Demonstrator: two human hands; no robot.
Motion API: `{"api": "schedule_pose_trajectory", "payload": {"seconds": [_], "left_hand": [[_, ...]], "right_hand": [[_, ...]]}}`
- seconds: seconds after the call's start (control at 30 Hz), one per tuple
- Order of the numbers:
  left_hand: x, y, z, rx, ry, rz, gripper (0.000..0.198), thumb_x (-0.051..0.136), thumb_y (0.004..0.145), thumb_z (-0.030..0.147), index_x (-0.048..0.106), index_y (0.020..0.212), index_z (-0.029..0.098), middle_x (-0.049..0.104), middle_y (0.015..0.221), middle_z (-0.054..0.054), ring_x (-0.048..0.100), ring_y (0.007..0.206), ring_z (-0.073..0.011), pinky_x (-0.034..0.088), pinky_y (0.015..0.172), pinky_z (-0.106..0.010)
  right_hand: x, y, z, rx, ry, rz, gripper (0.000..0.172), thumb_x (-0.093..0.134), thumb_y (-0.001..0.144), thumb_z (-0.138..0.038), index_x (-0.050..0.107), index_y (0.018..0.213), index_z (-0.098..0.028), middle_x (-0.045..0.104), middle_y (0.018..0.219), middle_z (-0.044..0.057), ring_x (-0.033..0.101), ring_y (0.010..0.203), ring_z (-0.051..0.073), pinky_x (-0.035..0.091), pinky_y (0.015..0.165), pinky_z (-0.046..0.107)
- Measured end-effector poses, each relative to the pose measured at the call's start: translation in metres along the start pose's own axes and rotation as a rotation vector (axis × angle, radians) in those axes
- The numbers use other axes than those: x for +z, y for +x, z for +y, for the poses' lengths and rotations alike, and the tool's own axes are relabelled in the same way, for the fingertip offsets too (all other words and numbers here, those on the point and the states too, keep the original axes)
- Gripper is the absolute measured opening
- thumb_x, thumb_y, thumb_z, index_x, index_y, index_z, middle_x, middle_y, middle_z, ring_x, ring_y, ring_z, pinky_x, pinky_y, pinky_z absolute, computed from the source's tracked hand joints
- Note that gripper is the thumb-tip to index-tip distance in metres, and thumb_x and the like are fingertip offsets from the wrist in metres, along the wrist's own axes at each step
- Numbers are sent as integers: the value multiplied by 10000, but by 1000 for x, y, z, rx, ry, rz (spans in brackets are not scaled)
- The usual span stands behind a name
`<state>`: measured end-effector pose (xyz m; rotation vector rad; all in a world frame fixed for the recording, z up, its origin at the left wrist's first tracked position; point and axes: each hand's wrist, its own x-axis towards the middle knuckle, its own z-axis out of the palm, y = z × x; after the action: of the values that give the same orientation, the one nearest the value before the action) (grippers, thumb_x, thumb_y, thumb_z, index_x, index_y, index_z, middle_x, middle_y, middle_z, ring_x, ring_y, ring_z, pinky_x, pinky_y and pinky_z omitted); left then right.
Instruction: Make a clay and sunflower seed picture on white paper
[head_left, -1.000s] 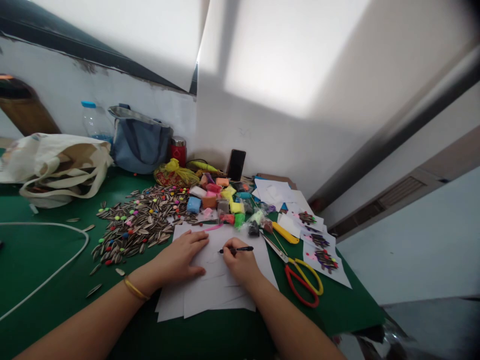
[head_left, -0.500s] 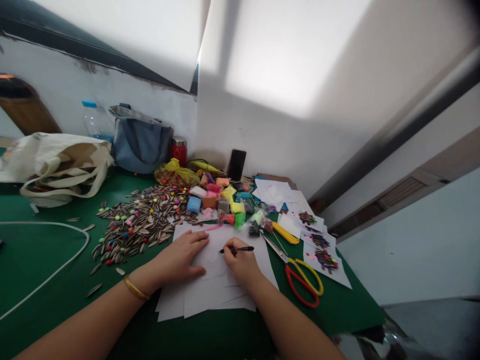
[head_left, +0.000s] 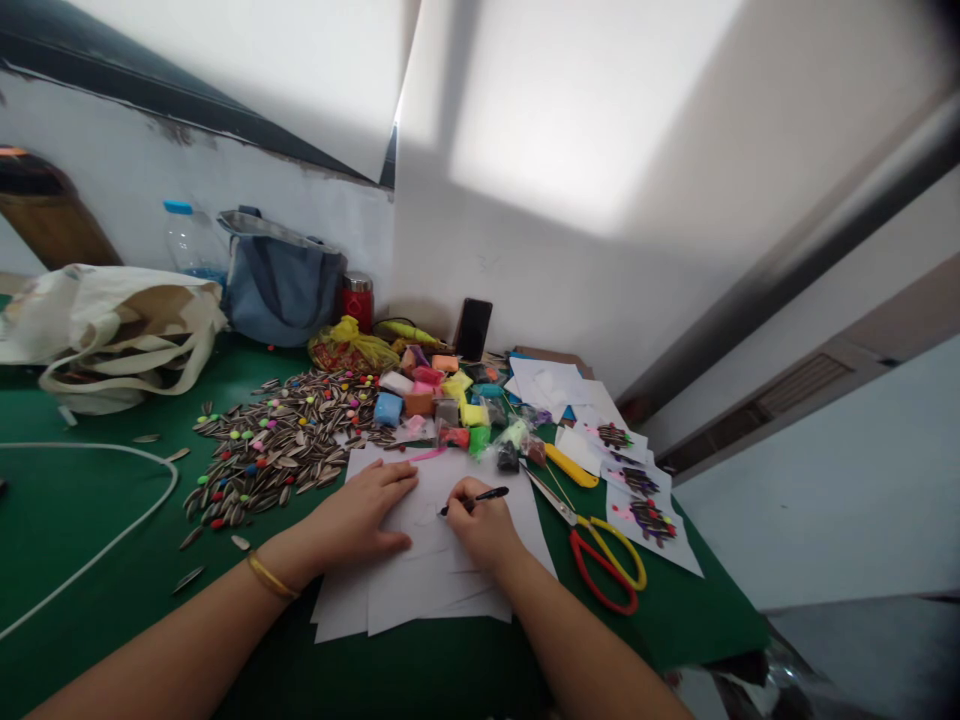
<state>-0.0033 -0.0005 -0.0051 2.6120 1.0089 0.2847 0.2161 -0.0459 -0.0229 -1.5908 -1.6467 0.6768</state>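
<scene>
A stack of white paper sheets (head_left: 431, 590) lies on the green table (head_left: 90, 510) in front of me. My left hand (head_left: 360, 515) rests flat on the top sheet, fingers stretched out, a gold bangle on the wrist. My right hand (head_left: 480, 525) is closed around a black pen (head_left: 480, 497), its tip touching the paper between the two hands. A faint drawn line shows on the sheet near the tip.
A heap of sunflower seeds with coloured beads (head_left: 277, 440) lies left of the paper. Packs of coloured clay (head_left: 442, 400), red-and-yellow scissors (head_left: 600, 555), a yellow cutter (head_left: 571, 466), finished seed pictures (head_left: 645, 510), a phone (head_left: 472, 330), bags (head_left: 277, 285) and a white cord (head_left: 112, 540) surround it.
The pen's back end has tipped slightly upward as my right hand shifts a little on the paper. My left hand stays in place.
</scene>
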Motion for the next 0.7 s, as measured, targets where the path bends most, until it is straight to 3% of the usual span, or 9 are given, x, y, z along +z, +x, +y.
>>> {"api": "schedule_pose_trajectory", "payload": {"seconds": [0.33, 0.7], "left_hand": [[4, 0, -3, -2, 19, -5, 734, 733, 719, 451, 515, 1378, 210, 475, 1478, -107, 402, 1377, -308, 218, 1197, -486], [0, 1, 0, -9, 21, -16, 725, 730, 717, 440, 520, 1373, 214, 481, 1473, -105, 407, 1373, -313, 223, 1196, -480]], "right_hand": [[1, 0, 2, 1, 48, 11, 130, 496, 752, -173, 590, 667, -203, 574, 605, -23, 543, 590, 137, 390, 546, 229], [3, 0, 4, -96, 55, -20, 129, 539, 842, -224, 665, 823, -200, 666, 764, -2, 608, 701, 138, 457, 665, 232]]}}
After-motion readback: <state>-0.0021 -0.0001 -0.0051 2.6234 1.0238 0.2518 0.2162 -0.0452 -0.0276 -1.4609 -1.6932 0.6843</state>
